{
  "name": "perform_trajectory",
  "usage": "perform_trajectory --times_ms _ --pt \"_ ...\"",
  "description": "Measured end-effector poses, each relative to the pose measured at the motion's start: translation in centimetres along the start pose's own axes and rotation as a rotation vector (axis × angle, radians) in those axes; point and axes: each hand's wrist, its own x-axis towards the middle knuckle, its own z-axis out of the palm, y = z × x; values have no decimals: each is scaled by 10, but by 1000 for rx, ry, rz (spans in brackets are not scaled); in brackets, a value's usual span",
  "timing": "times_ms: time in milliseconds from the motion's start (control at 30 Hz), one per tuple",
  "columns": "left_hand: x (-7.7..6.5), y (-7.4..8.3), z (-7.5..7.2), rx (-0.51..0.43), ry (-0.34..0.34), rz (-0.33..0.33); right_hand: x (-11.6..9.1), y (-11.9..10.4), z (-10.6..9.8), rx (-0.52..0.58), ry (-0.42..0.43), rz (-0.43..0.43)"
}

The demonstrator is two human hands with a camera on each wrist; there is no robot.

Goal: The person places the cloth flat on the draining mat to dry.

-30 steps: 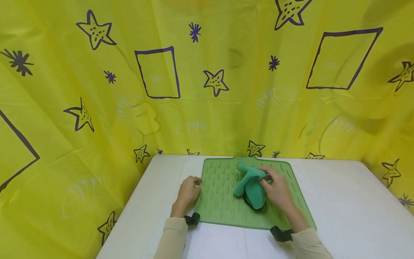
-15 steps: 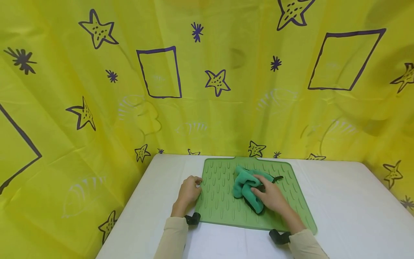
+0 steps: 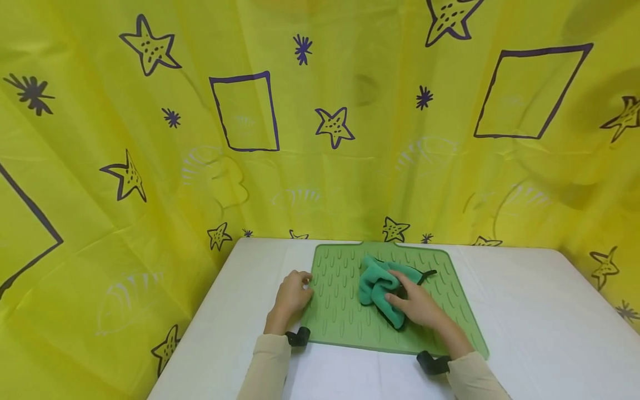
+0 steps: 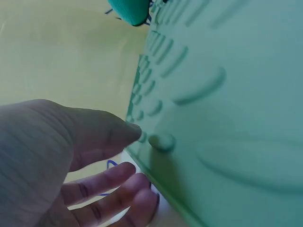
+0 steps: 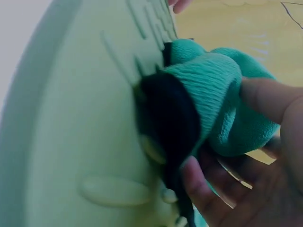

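Observation:
A crumpled green cloth (image 3: pixel 381 283) with a dark edging lies on the right half of a light green ridged mat (image 3: pixel 340 328). My right hand (image 3: pixel 417 303) holds a fold of it from the right; in the right wrist view the thumb lies against the soft cloth (image 5: pixel 208 85) and the fingers (image 5: pixel 203 189) reach under it. A dark strap-like end pokes out on the cloth's right. My left hand (image 3: pixel 292 293) stays at the mat's left edge, fingers loosely bent. In the left wrist view its thumb (image 4: pixel 109 130) is by the mat's rim, the other fingers just outside it.
A white-covered table (image 3: pixel 530 311) extends around the mat on both sides. Behind and to the left hangs a yellow curtain (image 3: pixel 320 183) printed with starfish and frames. Each wrist carries a black camera mount (image 3: pixel 299 337).
My right hand has lowered the bunched cloth and it now lies flatter and spread on the mat, with its dark-edged end to the right. The left hand has stayed put.

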Motion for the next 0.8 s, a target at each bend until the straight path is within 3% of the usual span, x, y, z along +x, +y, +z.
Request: perform_trajectory --times_ms 200,400,600,800 --pt "-4 19 -1 -10 3 56 1 5 -10 88 -23 -39" --pt "-8 43 13 14 -39 151 -4 6 -25 54 -25 -14" --pt "-14 59 33 88 -87 238 -13 8 -35 16 -163 44" --pt "-18 69 49 201 -65 331 -13 9 -32 77 -234 73"
